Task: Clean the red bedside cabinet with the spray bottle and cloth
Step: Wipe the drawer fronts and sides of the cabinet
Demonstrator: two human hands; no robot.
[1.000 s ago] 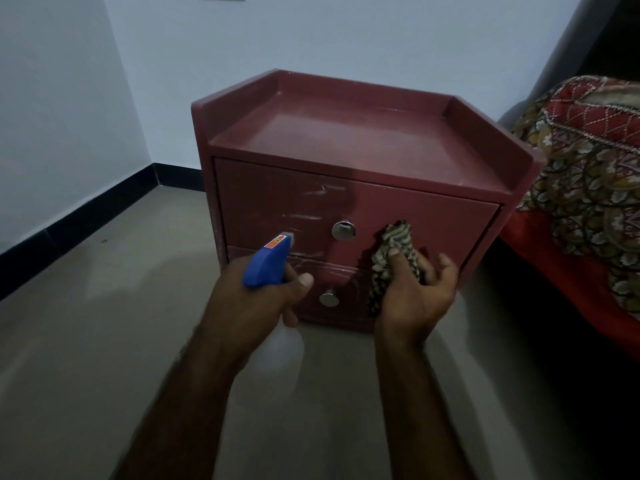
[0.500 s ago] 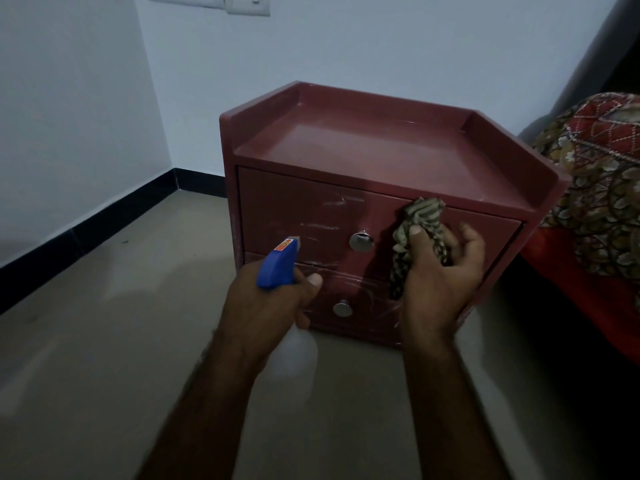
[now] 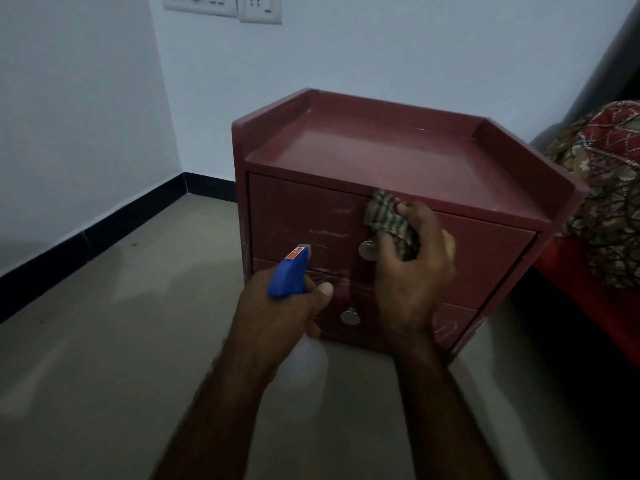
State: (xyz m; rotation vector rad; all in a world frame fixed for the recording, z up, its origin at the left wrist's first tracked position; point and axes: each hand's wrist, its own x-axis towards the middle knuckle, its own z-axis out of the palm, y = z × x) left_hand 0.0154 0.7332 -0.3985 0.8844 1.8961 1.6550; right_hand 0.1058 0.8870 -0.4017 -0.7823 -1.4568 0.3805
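Standing on grey floor (image 3: 104, 341) against white wall (image 3: 381, 57): red cabinet (image 3: 398, 161). Right hand (image 3: 412, 271), fingers curled round cloth (image 3: 384, 216), pressing it on upper drawer (image 3: 294, 209) above knob (image 3: 367, 250). Left hand (image 3: 277, 317) wrapped round spray bottle (image 3: 289, 271), nozzle toward red cabinet

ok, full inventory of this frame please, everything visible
cabinet: 1, red, on floor by wall
upper knob: 1, silver, upper drawer front
lower knob: 1, silver, lower drawer front
cloth: 1, olive checked, at upper drawer front, above upper knob
spray bottle: 1, blue head, pale body, before cabinet
switch plates: 2, white, wall top
bedcover: 1, red patterned, right edge
skirting: 1, black, wall base
left hand: grips spray bottle
right hand: grips cloth
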